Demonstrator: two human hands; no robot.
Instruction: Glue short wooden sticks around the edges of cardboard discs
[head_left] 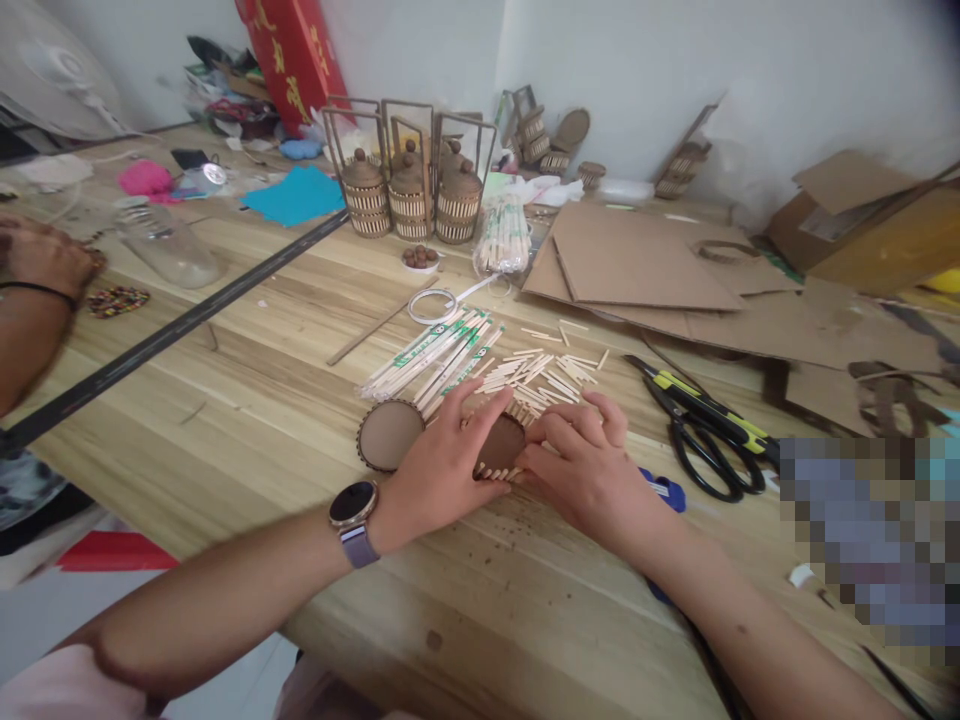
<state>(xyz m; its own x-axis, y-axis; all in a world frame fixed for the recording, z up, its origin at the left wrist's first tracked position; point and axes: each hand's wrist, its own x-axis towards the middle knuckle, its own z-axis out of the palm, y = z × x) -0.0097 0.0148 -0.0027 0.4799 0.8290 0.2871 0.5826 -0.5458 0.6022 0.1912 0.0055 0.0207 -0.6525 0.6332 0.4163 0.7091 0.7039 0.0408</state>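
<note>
A round brown cardboard piece (504,445) with short wooden sticks along its rim lies on the table between my hands. My left hand (442,455) wraps it from the left, thumb at the near edge and fingers at the far edge. My right hand (581,455) is closed at its right rim, fingertips pressed together; whatever they pinch is hidden. Left of my left hand lies a second round cardboard piece (391,436) with a notched dark rim. Just beyond my hands are loose cut stick pieces (559,375) and paper-wrapped chopsticks (427,355).
Black scissors (709,455) and a yellow-black cutter (690,400) lie to the right, near cardboard sheets (645,260). Several handled basket-like holders (412,195) stand at the back. A black strip (187,325) crosses the left side, where another person's hand (45,255) rests.
</note>
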